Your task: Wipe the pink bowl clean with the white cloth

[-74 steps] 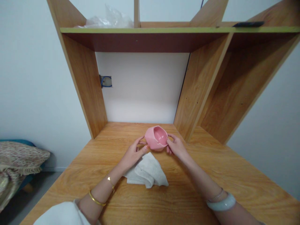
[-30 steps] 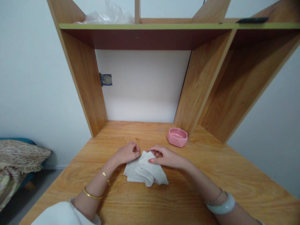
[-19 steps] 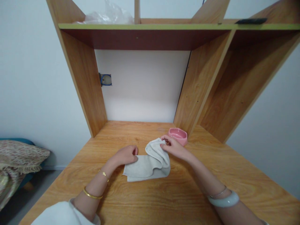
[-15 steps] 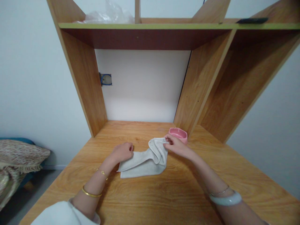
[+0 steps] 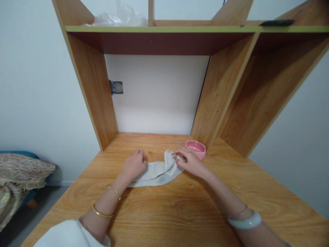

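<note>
A pair of light grey socks (image 5: 156,176) lies lengthwise on the wooden desk, one layer over the other, with a raised fold at the right end. My left hand (image 5: 135,165) is at the left end, its fingers curled and closed on the fabric; the fingertips are partly hidden. At the folded right end, my right hand (image 5: 189,160) has its thumb and fingers bent around the cloth in a pinch. Just behind the right hand stands a pink octagonal bowl (image 5: 195,147), partly covered by that hand.
Wooden side panels (image 5: 89,89) and a shelf (image 5: 164,29) frame the back of the desk (image 5: 164,212). A clear plastic bag (image 5: 118,17) and a dark flat object (image 5: 277,22) lie on the shelf. A cloth-covered seat (image 5: 23,171) is at far left.
The socks have been drawn out straighter and shifted slightly away from me, with the bunched part at right smaller. My right hand has moved a little left; my left hand has moved slightly forward.
</note>
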`<state>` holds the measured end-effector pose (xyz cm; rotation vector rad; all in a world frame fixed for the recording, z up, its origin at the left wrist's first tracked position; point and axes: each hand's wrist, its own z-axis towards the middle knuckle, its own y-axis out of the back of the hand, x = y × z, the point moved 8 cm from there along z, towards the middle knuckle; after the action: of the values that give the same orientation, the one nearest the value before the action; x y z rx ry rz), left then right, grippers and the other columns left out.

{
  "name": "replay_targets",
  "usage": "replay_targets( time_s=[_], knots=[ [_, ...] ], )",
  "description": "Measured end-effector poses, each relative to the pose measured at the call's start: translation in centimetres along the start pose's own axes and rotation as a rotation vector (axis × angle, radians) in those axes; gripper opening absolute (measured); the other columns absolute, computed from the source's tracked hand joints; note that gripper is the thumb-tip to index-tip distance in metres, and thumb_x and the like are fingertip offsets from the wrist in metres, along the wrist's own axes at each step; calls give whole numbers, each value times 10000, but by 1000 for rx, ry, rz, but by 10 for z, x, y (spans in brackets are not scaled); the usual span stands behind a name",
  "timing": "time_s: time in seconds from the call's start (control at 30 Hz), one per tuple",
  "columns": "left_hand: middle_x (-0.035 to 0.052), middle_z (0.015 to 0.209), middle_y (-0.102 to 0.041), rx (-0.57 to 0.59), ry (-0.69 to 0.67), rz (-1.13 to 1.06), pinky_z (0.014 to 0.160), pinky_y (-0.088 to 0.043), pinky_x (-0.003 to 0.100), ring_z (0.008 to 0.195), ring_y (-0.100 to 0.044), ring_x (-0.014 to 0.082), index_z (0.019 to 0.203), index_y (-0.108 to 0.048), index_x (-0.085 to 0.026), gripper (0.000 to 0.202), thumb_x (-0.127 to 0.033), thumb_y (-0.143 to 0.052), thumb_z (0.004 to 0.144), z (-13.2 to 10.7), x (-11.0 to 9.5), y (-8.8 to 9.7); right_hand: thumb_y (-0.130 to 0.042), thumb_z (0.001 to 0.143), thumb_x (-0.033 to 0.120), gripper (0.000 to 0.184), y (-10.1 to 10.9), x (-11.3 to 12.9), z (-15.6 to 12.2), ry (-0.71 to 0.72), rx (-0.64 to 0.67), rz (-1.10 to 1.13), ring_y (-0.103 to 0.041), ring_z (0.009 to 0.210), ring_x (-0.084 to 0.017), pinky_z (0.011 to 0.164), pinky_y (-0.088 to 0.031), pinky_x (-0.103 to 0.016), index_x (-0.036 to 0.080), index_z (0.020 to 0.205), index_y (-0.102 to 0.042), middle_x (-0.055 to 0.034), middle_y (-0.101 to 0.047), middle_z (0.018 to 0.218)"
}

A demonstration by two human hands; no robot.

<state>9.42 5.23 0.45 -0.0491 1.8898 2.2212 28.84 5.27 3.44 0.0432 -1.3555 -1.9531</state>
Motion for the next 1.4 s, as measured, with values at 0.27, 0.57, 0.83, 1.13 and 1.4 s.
replay_targets(
  time_s=[0.27, 0.57, 0.83, 1.13, 1.4],
  knots=[
    [56, 954, -534, 29, -357, -239, 684, -395, 275, 784, -541, 180, 967, -554, -199, 245, -274, -381, 810, -17, -54, -9, -462, 732, 254, 159, -23, -19, -8, -177, 214, -110, -488, 541, -143, 571, -327, -266, 187, 664, -589, -19, -584, 594],
    [23, 988, -478, 82, -543, -178, 705, -398, 254, 766, -529, 152, 1289, -321, -315, 517, -190, -396, 793, -33, -76, -11, -393, 604, 9, 548, -3, -9, -2, 36, -59, -56, -422, 1024, -201, 849, -332, -342, 223, 1092, -523, -60, -491, 1138],
    [32, 1046, -445, 80, -563, -188, 724, -411, 263, 792, -538, 159, 1213, -421, -300, 401, -437, -385, 839, -36, -80, -12, -459, 653, 90, 205, -9, -8, -4, -20, 92, -147, -441, 899, -211, 831, -292, -388, 207, 745, -599, -31, -569, 826],
    [76, 1046, -452, 101, -357, -46, 719, -436, 323, 831, -552, 214, 1203, -442, -266, 460, -503, -374, 814, -18, -49, -24, -449, 646, 95, 168, 22, -4, 0, -31, -121, -61, -454, 837, -193, 837, -286, -370, 206, 665, -574, -12, -555, 758],
    [77, 1113, -431, 58, -241, -20, 731, -437, 333, 874, -551, 226, 1211, -409, -254, 466, -355, -485, 762, -8, -28, -20, -457, 674, 126, 209, -7, -10, -6, -70, 189, -212, -478, 880, -214, 850, -255, -384, 198, 634, -649, -45, -608, 768]
  ],
)
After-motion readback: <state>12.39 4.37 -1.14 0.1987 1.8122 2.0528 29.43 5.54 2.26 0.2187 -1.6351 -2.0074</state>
